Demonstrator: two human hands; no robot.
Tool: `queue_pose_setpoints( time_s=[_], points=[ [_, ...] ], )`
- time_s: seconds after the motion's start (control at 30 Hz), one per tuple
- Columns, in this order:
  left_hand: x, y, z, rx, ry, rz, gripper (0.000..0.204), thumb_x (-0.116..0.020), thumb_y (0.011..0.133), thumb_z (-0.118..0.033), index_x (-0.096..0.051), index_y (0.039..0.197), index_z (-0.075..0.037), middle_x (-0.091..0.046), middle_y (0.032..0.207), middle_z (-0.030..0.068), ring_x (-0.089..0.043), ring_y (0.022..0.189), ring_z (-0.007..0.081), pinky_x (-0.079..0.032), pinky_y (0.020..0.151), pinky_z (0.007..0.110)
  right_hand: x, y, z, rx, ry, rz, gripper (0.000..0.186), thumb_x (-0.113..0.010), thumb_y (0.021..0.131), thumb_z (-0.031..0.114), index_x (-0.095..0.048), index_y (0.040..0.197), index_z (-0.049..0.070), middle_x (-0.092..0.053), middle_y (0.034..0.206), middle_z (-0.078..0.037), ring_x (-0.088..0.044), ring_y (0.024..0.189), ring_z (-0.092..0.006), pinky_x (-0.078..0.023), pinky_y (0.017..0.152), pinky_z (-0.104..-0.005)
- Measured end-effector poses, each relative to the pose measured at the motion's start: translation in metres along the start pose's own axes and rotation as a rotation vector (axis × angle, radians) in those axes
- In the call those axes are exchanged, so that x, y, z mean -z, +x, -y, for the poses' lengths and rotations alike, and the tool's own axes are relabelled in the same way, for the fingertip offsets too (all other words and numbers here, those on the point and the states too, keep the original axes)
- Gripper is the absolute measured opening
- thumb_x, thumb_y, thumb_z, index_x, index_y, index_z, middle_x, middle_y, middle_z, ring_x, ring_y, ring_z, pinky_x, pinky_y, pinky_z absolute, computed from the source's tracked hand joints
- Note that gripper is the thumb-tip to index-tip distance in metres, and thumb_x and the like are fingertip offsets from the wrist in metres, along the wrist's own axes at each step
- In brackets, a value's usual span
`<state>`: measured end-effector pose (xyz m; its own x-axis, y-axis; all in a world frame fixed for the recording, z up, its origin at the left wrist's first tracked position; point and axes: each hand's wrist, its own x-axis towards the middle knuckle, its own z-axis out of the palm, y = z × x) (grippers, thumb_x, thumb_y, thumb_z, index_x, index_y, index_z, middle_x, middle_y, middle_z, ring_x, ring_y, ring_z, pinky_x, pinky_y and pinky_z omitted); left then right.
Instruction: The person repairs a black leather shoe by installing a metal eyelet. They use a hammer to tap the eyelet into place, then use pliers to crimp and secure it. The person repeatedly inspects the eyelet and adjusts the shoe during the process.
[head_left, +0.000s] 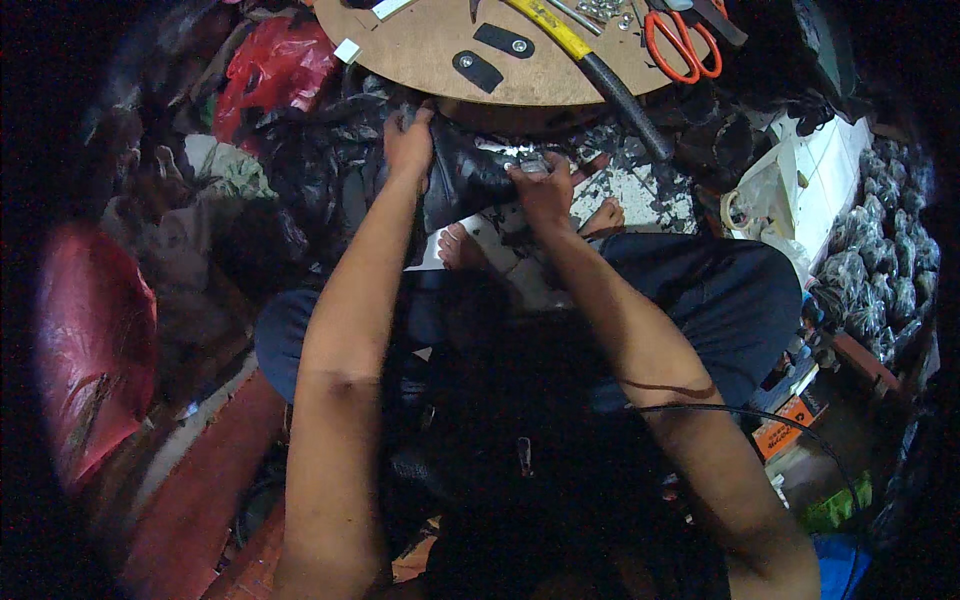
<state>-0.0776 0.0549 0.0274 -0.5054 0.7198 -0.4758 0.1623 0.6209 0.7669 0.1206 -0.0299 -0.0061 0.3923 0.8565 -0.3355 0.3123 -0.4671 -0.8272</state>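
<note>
Below the near edge of a round wooden board (420,62), a limp black glossy sheet (462,178) stretches between my hands; it looks like plastic, but the exact kind is unclear. My left hand (408,148) grips its left side, fingers pointing up toward the board. At its other side my right hand (545,192) is closed on the sheet, thumb and fingers pinched together. On the board lie two black straps with metal snaps (504,41), a hammer (570,50) with a yellow and black handle, and orange-handled scissors (683,46).
Left of my legs are a red plastic bag (280,70) and a larger red bundle (100,350). Dark scraps litter the white floor (640,195) under the board. Many small clear bags with dark contents (870,250) stack at the right. A black cable (780,418) crosses my right arm.
</note>
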Motion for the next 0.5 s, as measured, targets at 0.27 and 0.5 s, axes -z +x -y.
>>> queue_pose_setpoints(
  time_s=[0.27, 0.5],
  points=[
    [-0.038, -0.034, 0.013, 0.088, -0.142, 0.047, 0.078, -0.068, 0.088, -0.035, -0.035, 0.151, -0.004, -0.048, 0.146, 0.0242, -0.048, 0.134, 0.0360, -0.040, 0.108, 0.043, 0.022, 0.020, -0.020, -0.171, -0.073, -0.006, 0.044, -0.083, 0.071, 0.026, -0.072, 0.103, -0.001, -0.075, 0.095, -0.016, -0.071, 0.085, -0.0256, -0.053, 0.082, -0.0332],
    [-0.048, -0.010, 0.026, 0.010, 0.021, 0.031, 0.082, -0.069, 0.088, -0.045, -0.038, 0.149, 0.000, -0.048, 0.146, 0.0288, -0.045, 0.136, 0.0427, -0.037, 0.111, 0.045, 0.028, 0.031, -0.019, -0.123, -0.261, 0.078, 0.039, -0.083, 0.069, 0.036, -0.076, 0.092, 0.005, -0.076, 0.089, -0.012, -0.073, 0.083, -0.0250, -0.054, 0.079, -0.0342]
  ],
)
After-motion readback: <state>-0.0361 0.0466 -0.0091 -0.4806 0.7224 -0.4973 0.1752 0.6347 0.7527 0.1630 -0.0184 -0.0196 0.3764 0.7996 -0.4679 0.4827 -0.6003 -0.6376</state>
